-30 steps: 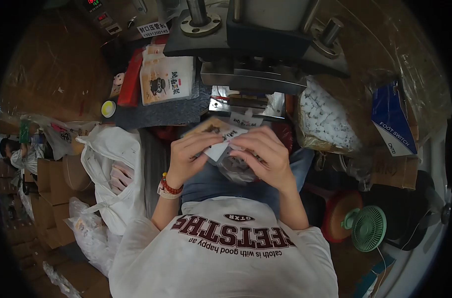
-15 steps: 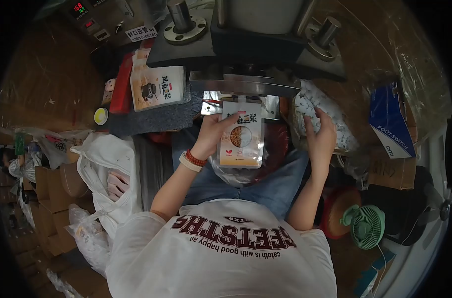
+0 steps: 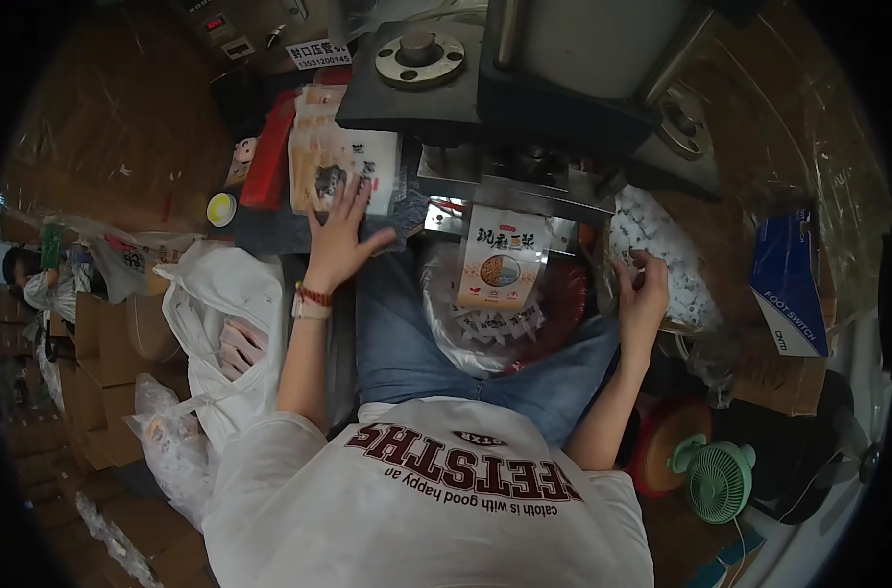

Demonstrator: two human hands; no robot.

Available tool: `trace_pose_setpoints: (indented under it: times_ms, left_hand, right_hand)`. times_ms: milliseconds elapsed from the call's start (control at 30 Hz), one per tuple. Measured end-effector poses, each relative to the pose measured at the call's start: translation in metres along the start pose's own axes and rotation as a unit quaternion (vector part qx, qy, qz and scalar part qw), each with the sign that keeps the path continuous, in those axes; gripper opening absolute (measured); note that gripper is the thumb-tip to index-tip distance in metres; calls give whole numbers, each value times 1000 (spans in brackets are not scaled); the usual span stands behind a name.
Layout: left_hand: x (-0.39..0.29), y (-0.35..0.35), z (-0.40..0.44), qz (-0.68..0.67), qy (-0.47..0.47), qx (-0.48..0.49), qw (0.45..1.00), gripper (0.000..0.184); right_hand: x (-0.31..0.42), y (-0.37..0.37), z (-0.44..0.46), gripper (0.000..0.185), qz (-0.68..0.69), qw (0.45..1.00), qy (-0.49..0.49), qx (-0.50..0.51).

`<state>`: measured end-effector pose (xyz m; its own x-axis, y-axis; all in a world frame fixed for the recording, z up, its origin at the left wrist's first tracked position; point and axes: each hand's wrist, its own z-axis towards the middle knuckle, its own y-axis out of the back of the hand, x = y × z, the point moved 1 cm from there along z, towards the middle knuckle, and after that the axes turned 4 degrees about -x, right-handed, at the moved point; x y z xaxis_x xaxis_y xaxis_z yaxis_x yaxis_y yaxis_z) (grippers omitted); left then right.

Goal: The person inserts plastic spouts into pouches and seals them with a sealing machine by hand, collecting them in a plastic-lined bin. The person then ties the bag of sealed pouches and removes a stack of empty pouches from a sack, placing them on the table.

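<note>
Grey mat [image 3: 277, 235]; left fingers [image 3: 352, 203] splayed

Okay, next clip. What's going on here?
A seated person's left hand is spread over a stack of printed pouches; whether it touches them is unclear. The right hand, fingers bent, is beside a bag of small white pieces; I can't tell if it holds one. Another pouch hangs at the front of a press, with neither hand on it.
</note>
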<state>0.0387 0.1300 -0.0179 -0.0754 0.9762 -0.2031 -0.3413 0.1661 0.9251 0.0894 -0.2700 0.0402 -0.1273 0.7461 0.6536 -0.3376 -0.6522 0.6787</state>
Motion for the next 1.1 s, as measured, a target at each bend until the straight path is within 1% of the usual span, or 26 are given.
trace_pose_setpoints:
  times_ms: [33,100,133,167,200,233,267,300,333,367,433,500,533,600,667,733,767,800,833,867,933,967,1000,1033,1067,1100]
  left_hand:
    - [-18,20,-10,-1,-37,25,999,62]
    - [-19,23,-30,-73,-97,28,992,60]
    - [-22,26,-38,-36,-113,-37,992,51]
    - [-27,28,-44,-37,-111,-35,992,51]
    - [-31,31,-47,-148,-23,-22,989,43]
    - [-38,35,-50,-256,66,-9,965,36]
    - [-50,41,-50,-258,65,-10,964,36]
    - [-63,49,-49,-306,50,-51,949,33]
    - [-75,53,-48,-353,36,-90,931,29]
    - [-84,54,-48,-360,-16,-114,926,33]
    - [-104,62,-49,-364,-55,-108,924,33]
    - [-120,75,-48,-365,-125,-96,917,33]
    - [-122,81,-48,-366,-128,-98,917,33]
    - [-125,87,-48,-416,-160,-39,895,33]
    - [-128,81,-48,-458,-145,-1,877,32]
    - [-132,66,-47,-498,-129,39,856,31]
    - [-134,48,-46,-555,-19,125,822,28]
    - [-136,33,-47,-598,92,208,769,25]
    - [-138,23,-47,-598,92,208,769,25]
    - [-139,14,-47,-589,95,182,781,23]
    - [-142,11,-43,-582,98,161,791,21]
    - [-142,17,-41,-571,80,102,811,22]
    - [-141,22,-38,-556,62,41,828,23]
    - [-140,25,-35,-557,63,42,827,23]
    - [-140,29,-32,-510,-17,-10,860,23]
    - [-140,35,-30,-456,-97,-61,882,24]
  right_hand:
    - [-3,0,2,17,2,1000,-2,-4]
    - [-8,1,4,16,100,994,41,-17]
    - [-5,2,1,16,98,994,39,-16]
    - [-1,2,-1,17,236,971,-15,-24]
    - [10,4,-4,19,367,927,-67,-33]
    - [28,9,-9,19,366,928,-67,-33]
    - [51,13,-16,21,454,889,-62,-3]
    - [68,14,-23,23,537,841,-57,26]
    - [77,13,-30,24,524,849,-4,65]
    - [84,12,-36,26,507,854,48,105]
    - [96,-2,-50,23,413,888,166,115]
    - [104,-13,-54,22,345,890,277,113]
    - [104,-13,-56,25,371,877,284,113]
    - [104,4,-49,24,364,873,303,121]
    - [103,8,-46,24,356,869,318,132]
    - [98,0,-45,21,349,897,202,179]
    - [93,-5,-45,21,349,898,201,178]
    - [85,-12,-45,20,329,918,158,153]
    - [82,-15,-43,19,309,936,115,126]
    - [81,-10,-40,19,308,936,115,124]
    - [82,15,-36,18,317,942,99,40]
    - [79,21,-33,18,295,944,143,23]
    - [77,21,-30,18,294,945,141,24]
    - [77,20,-26,19,247,943,218,46]
    - [78,19,-24,20,199,932,295,67]
    - [79,14,-26,20,198,932,295,69]
